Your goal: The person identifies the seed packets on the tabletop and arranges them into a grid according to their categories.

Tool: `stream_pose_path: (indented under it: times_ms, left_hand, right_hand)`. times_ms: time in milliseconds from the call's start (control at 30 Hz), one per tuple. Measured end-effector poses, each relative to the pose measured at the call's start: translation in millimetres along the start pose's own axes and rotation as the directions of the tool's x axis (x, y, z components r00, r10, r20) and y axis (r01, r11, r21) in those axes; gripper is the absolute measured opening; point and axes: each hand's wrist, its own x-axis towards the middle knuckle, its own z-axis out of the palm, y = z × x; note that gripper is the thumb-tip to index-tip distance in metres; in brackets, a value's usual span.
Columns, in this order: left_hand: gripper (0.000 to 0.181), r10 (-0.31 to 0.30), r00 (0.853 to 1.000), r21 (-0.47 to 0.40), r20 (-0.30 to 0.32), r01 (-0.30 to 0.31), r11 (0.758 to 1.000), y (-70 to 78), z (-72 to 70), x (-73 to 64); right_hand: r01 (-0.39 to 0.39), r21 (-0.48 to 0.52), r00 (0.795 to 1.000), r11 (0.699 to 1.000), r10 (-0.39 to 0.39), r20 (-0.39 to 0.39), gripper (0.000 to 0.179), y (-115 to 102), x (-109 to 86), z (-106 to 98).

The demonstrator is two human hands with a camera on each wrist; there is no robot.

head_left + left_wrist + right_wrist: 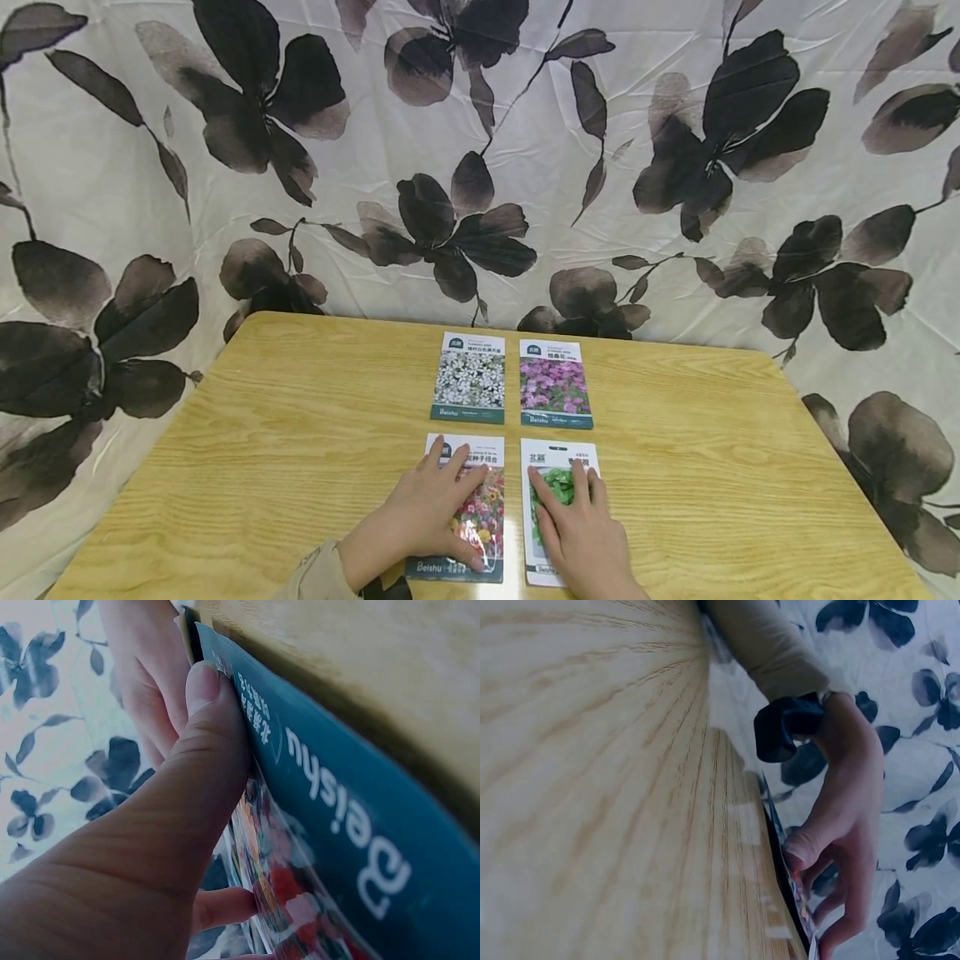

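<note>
Four seed packets are laid out in two rows. In the head view my left hand [420, 510] rests with spread fingers on the near left packet [489, 500], which is printed with mixed colourful flowers. The left wrist view shows my thumb [206, 742] lying on that packet's teal bottom band [322, 780]. On the near right packet [558, 482], white with green leaves, my right hand [588, 533] rests its fingertips and covers the lower right part. Behind them lie a white-flower packet [471, 377] and a pink-flower packet [556, 383], both untouched.
The packets lie on a light wood-grain table [315, 417]. A white cloth with dark flowers [570, 183] hangs behind and beside it. A black band [787, 727] sits at the left wrist, below a beige sleeve [769, 649].
</note>
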Motion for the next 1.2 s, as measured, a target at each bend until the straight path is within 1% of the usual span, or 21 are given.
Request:
stream_pose_path:
  times_ms: [233,367,500,633,933,1067,1133,1200]
  left_hand:
    - [0.113,0.002,1.000,-0.004,-0.003,-0.002,1.000,-0.2,-0.4,0.2]
    - [0.112,0.004,1.000,-0.006,-0.007,-0.004,1.000,0.3,-0.9,0.0]
    - [0.111,0.005,1.000,-0.011,-0.007,-0.005,1.000,0.9,-1.7,-1.2]
    - [0.111,0.016,0.999,0.001,-0.031,-0.016,1.000,1.3,-2.5,-2.1]
    - [0.110,0.027,0.997,0.006,-0.071,-0.026,1.000,1.1,-1.3,-1.5]
    - [0.111,0.026,0.996,-0.006,-0.081,-0.027,1.000,0.7,-0.2,-1.1]
    - [0.111,0.026,0.996,-0.009,-0.082,-0.027,1.000,0.7,-0.1,-1.2]
    - [0.111,0.029,0.996,-0.010,-0.080,-0.030,0.999,0.8,-0.5,-1.4]
  right_hand:
    - [-0.026,0.002,0.999,1.000,0.026,0.030,0.045,0.3,1.3,-1.4]
    - [-0.023,0.002,1.000,1.000,0.023,0.021,0.045,0.5,1.1,-1.6]
    - [-0.011,0.004,1.000,1.000,0.011,-0.003,0.045,1.4,0.6,0.3]
    - [0.005,-0.008,0.999,1.000,-0.005,-0.037,0.045,2.7,0.7,2.6]
    - [0.072,-0.056,0.990,0.996,-0.078,-0.114,0.044,5.6,1.3,3.5]
    - [0.116,-0.018,0.983,0.993,-0.117,-0.141,0.043,9.4,3.9,4.6]
    - [0.135,0.030,0.981,0.990,-0.130,-0.142,0.043,12.2,5.1,5.1]
    - [0.142,0.078,0.984,0.987,-0.132,-0.123,0.044,14.9,5.8,5.9]
